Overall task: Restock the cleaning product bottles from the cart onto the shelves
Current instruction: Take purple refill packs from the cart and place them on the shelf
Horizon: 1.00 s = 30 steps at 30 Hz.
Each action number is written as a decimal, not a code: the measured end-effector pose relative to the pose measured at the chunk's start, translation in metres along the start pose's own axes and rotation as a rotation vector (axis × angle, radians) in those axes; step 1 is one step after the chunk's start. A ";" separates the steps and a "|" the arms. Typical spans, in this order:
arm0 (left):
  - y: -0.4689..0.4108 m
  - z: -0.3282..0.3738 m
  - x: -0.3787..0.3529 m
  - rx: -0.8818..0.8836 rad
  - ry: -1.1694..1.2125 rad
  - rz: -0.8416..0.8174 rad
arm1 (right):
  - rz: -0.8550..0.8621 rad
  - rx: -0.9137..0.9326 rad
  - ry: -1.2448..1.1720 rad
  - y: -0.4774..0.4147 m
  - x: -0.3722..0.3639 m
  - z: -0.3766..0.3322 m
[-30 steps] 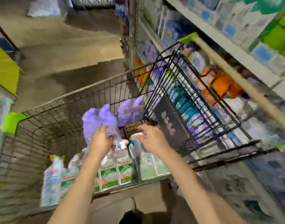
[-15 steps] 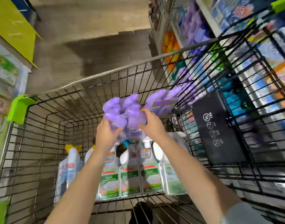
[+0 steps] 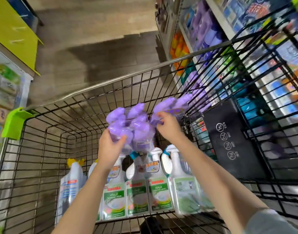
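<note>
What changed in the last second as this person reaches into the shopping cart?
The right hand rose from the tops of the spray bottles and took hold of the right purple pack. The left hand kept its grip on the left purple pack. The spray bottles stayed standing in the cart.

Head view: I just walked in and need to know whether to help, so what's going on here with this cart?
A person stands over a wire cart in a store aisle, holding purple goods above it. The left hand grips a clear-wrapped purple pack; the right hand pinches a second purple pack beside it. Toilet-cleaner spray bottles stand in the cart's near end, not yet shelved. Stocked shelves run along the right.
</note>
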<state>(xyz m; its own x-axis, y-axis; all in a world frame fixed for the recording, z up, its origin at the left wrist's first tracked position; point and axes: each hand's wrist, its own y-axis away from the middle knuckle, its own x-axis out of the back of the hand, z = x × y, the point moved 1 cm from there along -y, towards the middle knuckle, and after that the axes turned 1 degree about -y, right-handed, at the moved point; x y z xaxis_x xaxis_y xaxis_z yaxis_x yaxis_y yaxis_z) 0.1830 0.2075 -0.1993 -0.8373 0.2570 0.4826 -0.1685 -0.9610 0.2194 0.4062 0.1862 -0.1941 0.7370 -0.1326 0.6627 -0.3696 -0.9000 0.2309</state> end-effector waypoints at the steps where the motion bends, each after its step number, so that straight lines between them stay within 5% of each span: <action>1: 0.002 0.003 0.000 0.033 0.088 0.018 | 0.085 -0.016 0.082 -0.006 0.007 0.004; 6: -0.002 0.022 -0.001 0.007 0.149 0.158 | 0.154 -0.060 0.280 -0.032 0.022 0.014; 12: -0.012 0.025 0.001 -0.155 -0.193 0.089 | 0.119 0.008 0.861 -0.066 0.031 0.012; 15: -0.012 0.022 0.001 -0.161 -0.228 0.079 | -0.054 0.062 1.037 -0.075 0.028 0.017; 20: -0.014 0.022 0.001 -0.162 -0.275 0.064 | -0.223 0.153 1.027 -0.062 0.030 0.029; 30: -0.015 0.029 0.002 -0.164 -0.562 0.083 | -0.109 0.148 0.864 -0.025 0.096 0.022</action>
<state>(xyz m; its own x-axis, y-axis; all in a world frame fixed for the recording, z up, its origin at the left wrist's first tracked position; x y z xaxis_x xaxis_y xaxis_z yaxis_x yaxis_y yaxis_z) 0.1988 0.2250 -0.1770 -0.4545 0.1518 0.8777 -0.2298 -0.9720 0.0491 0.4982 0.1866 -0.1520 0.0563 0.2629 0.9632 -0.2009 -0.9420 0.2689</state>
